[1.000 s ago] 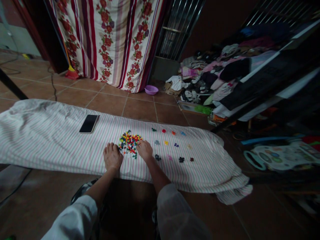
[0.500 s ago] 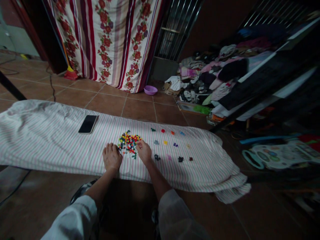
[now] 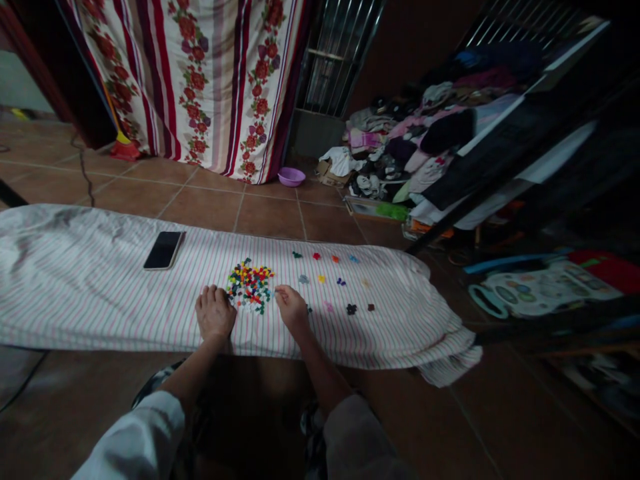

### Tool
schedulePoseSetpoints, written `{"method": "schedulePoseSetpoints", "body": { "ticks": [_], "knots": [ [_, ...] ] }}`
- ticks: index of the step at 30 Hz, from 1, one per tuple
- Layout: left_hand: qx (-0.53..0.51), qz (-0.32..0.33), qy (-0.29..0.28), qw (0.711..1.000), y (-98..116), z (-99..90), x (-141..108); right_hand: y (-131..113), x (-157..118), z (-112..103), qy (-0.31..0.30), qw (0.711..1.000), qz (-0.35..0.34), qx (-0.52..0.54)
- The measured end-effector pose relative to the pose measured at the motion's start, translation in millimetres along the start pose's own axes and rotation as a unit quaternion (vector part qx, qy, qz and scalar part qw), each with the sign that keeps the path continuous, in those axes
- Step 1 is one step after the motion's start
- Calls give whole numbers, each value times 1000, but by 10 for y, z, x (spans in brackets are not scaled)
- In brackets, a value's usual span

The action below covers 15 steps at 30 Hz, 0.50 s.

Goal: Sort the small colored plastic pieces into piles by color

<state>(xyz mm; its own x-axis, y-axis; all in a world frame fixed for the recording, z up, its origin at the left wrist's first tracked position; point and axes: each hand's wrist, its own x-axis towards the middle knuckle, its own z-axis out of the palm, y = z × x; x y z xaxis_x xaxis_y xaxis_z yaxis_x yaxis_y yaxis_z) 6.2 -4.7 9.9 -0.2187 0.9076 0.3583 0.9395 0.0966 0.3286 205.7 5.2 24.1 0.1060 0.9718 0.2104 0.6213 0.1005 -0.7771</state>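
A mixed heap of small coloured pieces (image 3: 250, 285) lies on the striped cloth (image 3: 120, 300). Flat on the cloth at the heap's left edge rests my left hand (image 3: 215, 312), its fingers spread a little and nothing seen in it. My right hand (image 3: 293, 308) is just right of the heap, thumb and fingers pinched together; whatever they hold is too small to make out. Further right are small single-colour groups in rows, among them red (image 3: 317, 256), yellow (image 3: 321, 279), pink (image 3: 329, 307) and black (image 3: 351, 309). My right hand partly covers a dark green group.
A phone (image 3: 164, 251) lies on the cloth at the left. Beyond the cloth, a purple basin (image 3: 291, 177) and a red broom (image 3: 125, 148) are on the tiled floor (image 3: 270, 215). Clothes (image 3: 400, 143) are piled at the back right.
My right hand has left the heap's right edge and moved right, fingers still pinched. My left hand stays beside the heap. The whole view has shifted slightly.
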Motion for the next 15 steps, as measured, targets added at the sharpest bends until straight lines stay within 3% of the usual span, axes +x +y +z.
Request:
{"method": "schedulePoseSetpoints", "body": {
  "ticks": [7, 15],
  "knots": [
    [14, 3, 0, 1000, -9, 8, 5, 308, -119, -433, 90, 993, 42, -57],
    [20, 3, -3, 1000, -10, 14, 2, 537, -217, -564, 69, 981, 80, -160]
  ]
}}
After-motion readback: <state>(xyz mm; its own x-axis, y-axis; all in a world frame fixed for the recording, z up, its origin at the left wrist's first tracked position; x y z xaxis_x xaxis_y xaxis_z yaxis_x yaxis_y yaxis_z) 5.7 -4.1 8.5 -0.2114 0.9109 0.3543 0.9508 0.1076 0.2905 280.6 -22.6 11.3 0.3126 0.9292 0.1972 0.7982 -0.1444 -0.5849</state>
